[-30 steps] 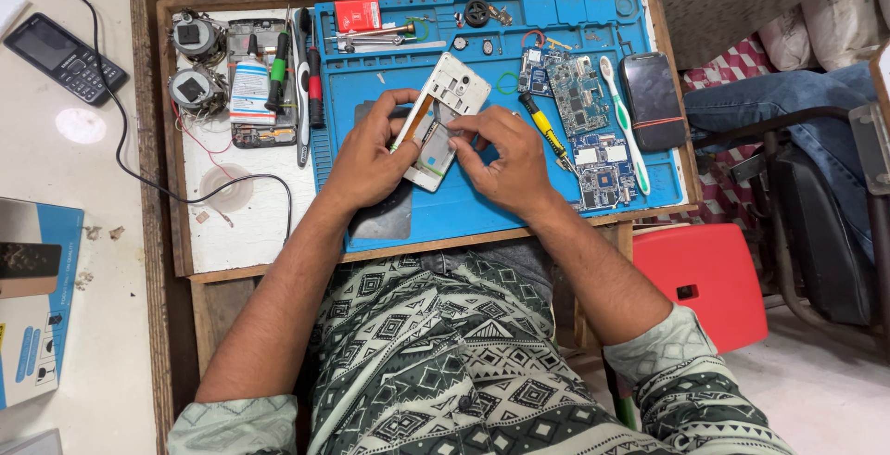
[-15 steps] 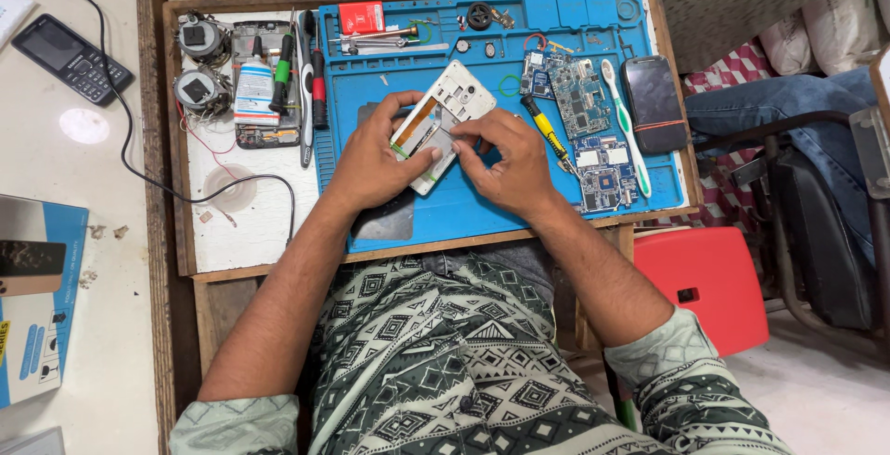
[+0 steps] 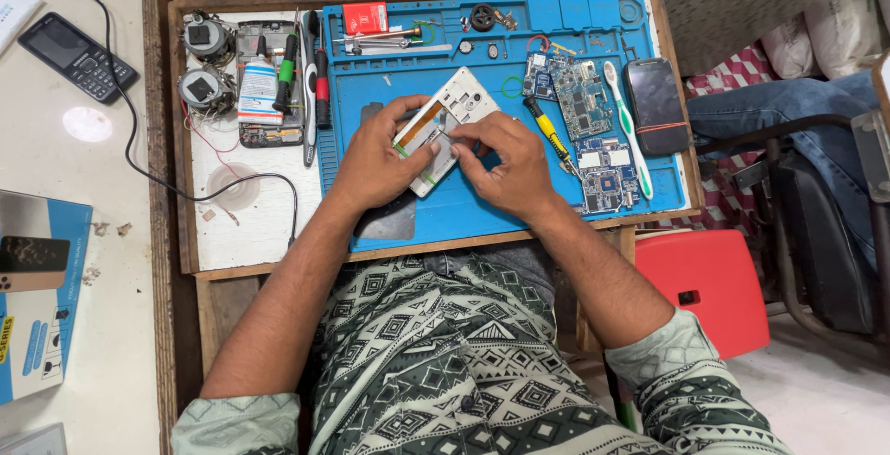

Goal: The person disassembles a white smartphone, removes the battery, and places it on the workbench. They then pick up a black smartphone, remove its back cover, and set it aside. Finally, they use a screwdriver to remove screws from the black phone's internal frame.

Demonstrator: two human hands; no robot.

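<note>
white phone frame (image 3: pixel 447 126), back side up and angled across the blue repair mat (image 3: pixel 482 205), sits at the middle of the mat under both hands. compared with the picture a second ago, its far end with the camera opening stands a little more to the right and the frame lies flatter against the mat; the change is slight. left hand (image 3: pixel 375 163) is wrapped on the frame's left long edge, thumb over the top, holding it steady. right hand (image 3: pixel 505 163) has drawn in closer than before, fingertips pinched narrowly at the frame's lower middle; whether they hold a small part there cannot be told. judgement: work has settled into fine handling inside the frame. yellow-handled screwdriver (image 3: pixel 549 133) lies untouched just beside the right hand, circuit boards (image 3: pixel 593 131) and a white toothbrush (image 3: pixel 629 126) beyond it. a dark phone (image 3: pixel 654 94) rests at the mat's right edge.
</note>
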